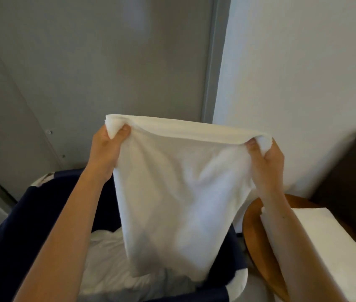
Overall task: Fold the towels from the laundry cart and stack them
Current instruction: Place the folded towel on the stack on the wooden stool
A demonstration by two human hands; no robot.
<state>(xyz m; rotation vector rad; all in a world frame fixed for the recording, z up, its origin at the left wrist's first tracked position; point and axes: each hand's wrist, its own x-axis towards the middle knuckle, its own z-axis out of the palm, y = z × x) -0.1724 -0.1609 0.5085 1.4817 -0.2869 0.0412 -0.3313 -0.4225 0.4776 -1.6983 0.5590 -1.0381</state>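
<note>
head | left hand [105, 147], right hand [267, 163] grip 1 towel [179, 175] | 1 cart [9, 236]

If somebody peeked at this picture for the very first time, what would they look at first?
Their eye would land on the big white towel held up in the middle, with the left hand and the right hand each gripping a top corner. Under it sits the dark blue laundry cart with more white laundry inside. At the right, a folded towel stack rests on a round wooden table.
</note>
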